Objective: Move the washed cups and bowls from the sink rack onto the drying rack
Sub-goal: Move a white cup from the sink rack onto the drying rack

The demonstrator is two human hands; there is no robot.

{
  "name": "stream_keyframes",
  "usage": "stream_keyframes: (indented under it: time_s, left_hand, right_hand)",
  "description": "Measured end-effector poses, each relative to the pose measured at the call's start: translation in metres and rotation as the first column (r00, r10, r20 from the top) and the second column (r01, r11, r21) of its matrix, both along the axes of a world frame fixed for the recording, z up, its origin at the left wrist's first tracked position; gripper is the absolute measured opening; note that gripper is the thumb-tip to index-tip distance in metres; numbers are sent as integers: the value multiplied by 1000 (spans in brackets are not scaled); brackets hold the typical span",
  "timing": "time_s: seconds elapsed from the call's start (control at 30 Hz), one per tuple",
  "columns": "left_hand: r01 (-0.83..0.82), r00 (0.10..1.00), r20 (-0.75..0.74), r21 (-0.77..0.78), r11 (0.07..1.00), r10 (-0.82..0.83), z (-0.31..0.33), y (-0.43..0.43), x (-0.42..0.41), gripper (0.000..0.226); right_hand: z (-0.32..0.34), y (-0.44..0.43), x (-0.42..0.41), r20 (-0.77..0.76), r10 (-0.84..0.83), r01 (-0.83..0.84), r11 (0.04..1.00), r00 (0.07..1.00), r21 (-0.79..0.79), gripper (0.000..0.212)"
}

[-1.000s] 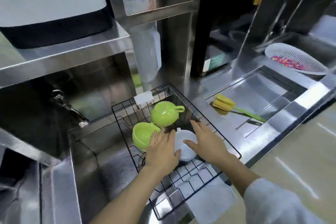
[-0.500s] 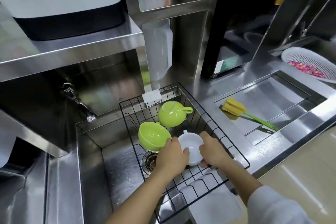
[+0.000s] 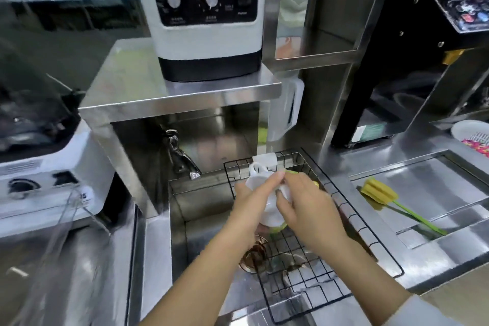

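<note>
A white cup (image 3: 260, 180) with a handle is lifted above the black wire sink rack (image 3: 354, 222). My left hand (image 3: 251, 202) grips its left side and my right hand (image 3: 307, 206) grips its right side. Both hands are closed around it. Slivers of green crockery (image 3: 279, 227) show under and behind my hands, the rest of it hidden. The rack sits across the steel sink (image 3: 209, 235). The image is motion-blurred.
A tap (image 3: 182, 156) juts out left of the rack under a steel shelf (image 3: 180, 90) carrying a white appliance (image 3: 209, 21). A yellow sponge brush (image 3: 381, 194) lies in the recessed tray to the right. A white colander (image 3: 471, 132) is far right. A blender (image 3: 39, 140) stands left.
Both hands closed on the white cup and raised it out of the rack, up and toward the back. The view tilted up and left, so the shelf and appliance came into sight.
</note>
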State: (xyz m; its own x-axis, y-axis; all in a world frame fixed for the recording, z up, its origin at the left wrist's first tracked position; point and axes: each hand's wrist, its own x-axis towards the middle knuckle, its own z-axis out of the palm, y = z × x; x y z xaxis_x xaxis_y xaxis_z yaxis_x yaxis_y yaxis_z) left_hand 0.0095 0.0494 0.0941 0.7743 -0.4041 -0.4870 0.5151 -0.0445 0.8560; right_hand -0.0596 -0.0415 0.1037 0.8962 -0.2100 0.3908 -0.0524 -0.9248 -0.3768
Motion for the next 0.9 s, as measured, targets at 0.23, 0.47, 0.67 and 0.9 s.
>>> stream_keyframes:
  time_s: [0.23, 0.47, 0.67, 0.9]
  left_hand:
    - [-223, 974, -7, -241, 945, 228, 36, 107, 8, 36]
    - [-358, 913, -22, -520, 775, 407, 65, 213, 1, 42]
    - [-396, 851, 45, -600, 696, 523, 76, 277, 2, 24]
    - [-661, 678, 345, -100, 744, 649, 66, 322, 26, 25]
  right_hand:
    - [36, 82, 29, 139, 199, -242, 829, 970, 504, 48]
    - [53, 172, 55, -25, 492, -132, 280, 870, 951, 77]
    - [61, 243, 60, 170, 540, -454, 451, 824, 768, 73]
    - [54, 287, 86, 101, 634, -539, 550, 767, 638, 71]
